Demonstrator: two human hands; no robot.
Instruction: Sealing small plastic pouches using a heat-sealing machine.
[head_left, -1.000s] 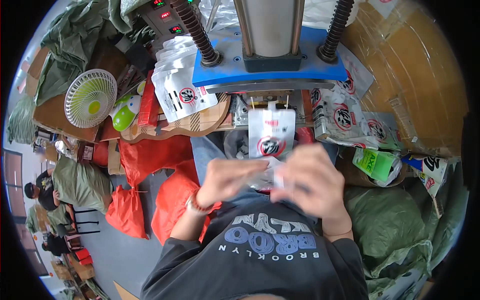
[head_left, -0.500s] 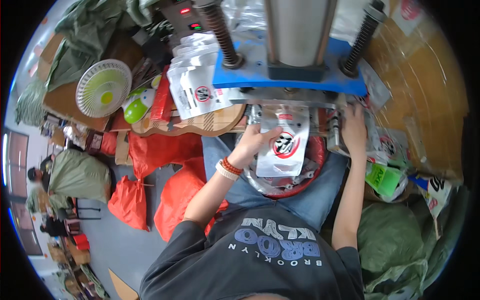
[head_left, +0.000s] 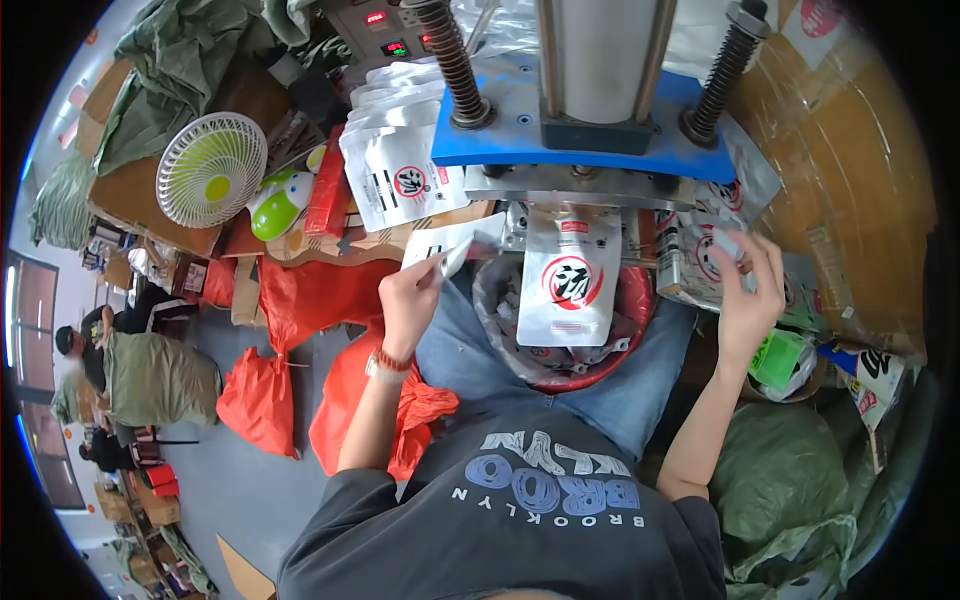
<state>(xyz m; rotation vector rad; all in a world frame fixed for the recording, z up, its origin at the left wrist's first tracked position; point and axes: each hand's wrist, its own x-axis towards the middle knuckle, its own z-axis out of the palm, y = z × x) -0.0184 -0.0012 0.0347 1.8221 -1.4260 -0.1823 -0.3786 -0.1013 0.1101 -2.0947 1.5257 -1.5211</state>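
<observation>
My left hand [head_left: 408,305] pinches a silver foil pouch [head_left: 440,243], tilted, left of the press. My right hand [head_left: 752,292] is raised on the right with its fingers closed around a small white plastic piece [head_left: 727,244], whose exact kind is hard to make out. Between the hands another foil pouch [head_left: 568,290], printed with a red ring and black mark, hangs from under the press [head_left: 580,185], touched by neither hand. Below it, between my knees, a red bucket [head_left: 640,335] with a liner holds a jumble of small grey-white pieces.
A fan of foil pouches [head_left: 395,180] lies left of the press's blue plate [head_left: 500,145]. A white-and-green fan [head_left: 212,170] stands farther left. Red sacks [head_left: 258,405] sit on the floor at left; a green sack [head_left: 785,470] is at right. Cardboard [head_left: 850,200] walls the right side.
My left hand has left the hanging pouch and moved left, now holding another pouch. My right hand has come up and back from beside the press with a small white piece.
</observation>
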